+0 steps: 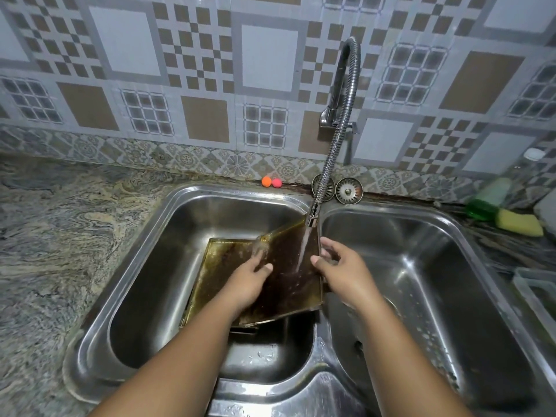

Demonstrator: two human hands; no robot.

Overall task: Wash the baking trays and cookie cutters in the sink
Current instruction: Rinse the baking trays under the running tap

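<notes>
- Head view: a dark baking tray (288, 288) leans tilted in the left basin of the sink (168, 212), over a second tray (210, 266), under the faucet (313, 215) stream.
- Left hand (249, 284) presses flat on it; right hand (346, 275) grips its right edge.

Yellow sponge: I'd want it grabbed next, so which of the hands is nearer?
Right. The right hand grips the right edge of the baking tray, left of the sponge; the left hand is on the tray's left side, farther off.
</notes>
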